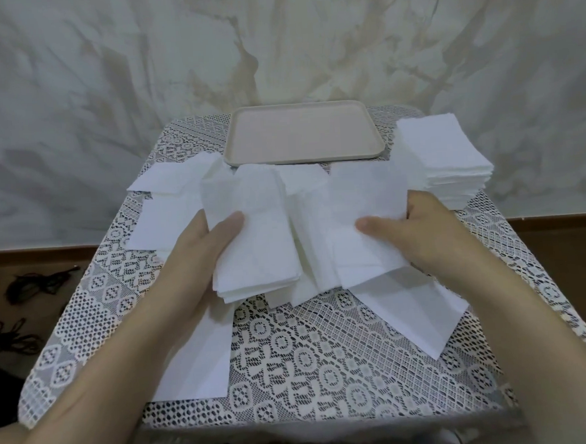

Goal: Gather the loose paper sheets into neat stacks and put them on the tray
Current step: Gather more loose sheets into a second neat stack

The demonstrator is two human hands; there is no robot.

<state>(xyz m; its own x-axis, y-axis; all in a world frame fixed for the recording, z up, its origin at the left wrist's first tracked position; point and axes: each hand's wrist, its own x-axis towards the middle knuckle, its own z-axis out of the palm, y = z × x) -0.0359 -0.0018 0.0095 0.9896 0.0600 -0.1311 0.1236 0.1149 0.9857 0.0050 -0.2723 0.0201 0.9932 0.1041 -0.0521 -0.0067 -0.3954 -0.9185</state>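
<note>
My left hand (197,248) grips a small stack of white paper sheets (255,238) above the table's middle, thumb on top. My right hand (419,228) holds another bunch of sheets (363,224) fanned beside the first, thumb pressed on the top sheet. More loose sheets (167,202) lie spread at the left, and single sheets lie under my left forearm (204,357) and right forearm (413,310). A beige tray (302,133) with nothing on it sits at the far edge of the table.
A tall neat pile of white sheets (445,157) stands at the table's far right, beside the tray. A lace cloth (310,351) covers the small table. Black cords (24,286) lie on the floor at the left. A draped sheet hangs behind.
</note>
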